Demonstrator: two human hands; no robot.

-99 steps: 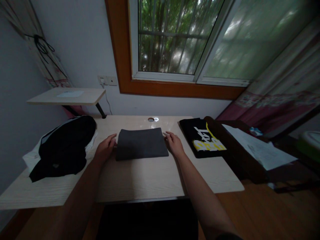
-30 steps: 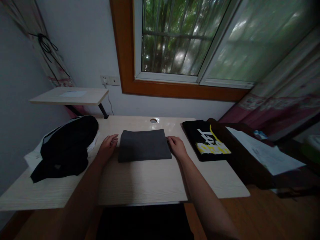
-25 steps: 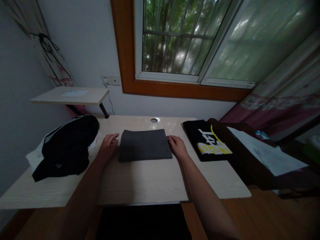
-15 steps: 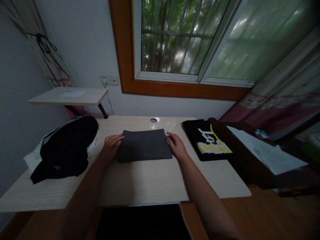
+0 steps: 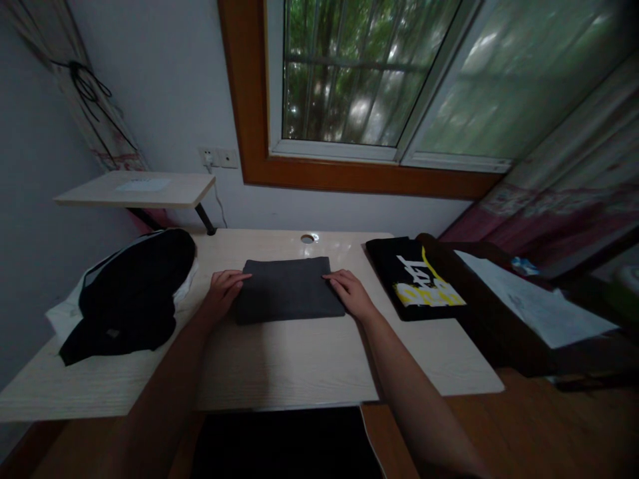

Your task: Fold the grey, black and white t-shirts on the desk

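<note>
A dark grey folded cloth [image 5: 289, 293], probably a garment, lies flat as a neat rectangle on the light wood-grain table [image 5: 319, 366]. At its left edge is my left hand [image 5: 225, 291], fingers stretched out, with the fingertips resting on the upper left corner. My right hand [image 5: 350, 291] lies at the opposite edge, its index finger reaching over the cloth near the upper right corner. Neither hand grips the cloth. To the right lies a folded black T-shirt [image 5: 382, 266] with a white and yellow print.
A heap of black clothing [image 5: 134, 293] with white fabric under it lies on the left. Behind it stands a small raised shelf [image 5: 140, 189]. A cable hole [image 5: 307, 239] is at the table's back. Papers [image 5: 529, 299] lie on a dark surface at right.
My right hand has shifted a little left, so its fingers now lie over the cloth's right edge. My left fingertips have moved slightly further onto the cloth.
</note>
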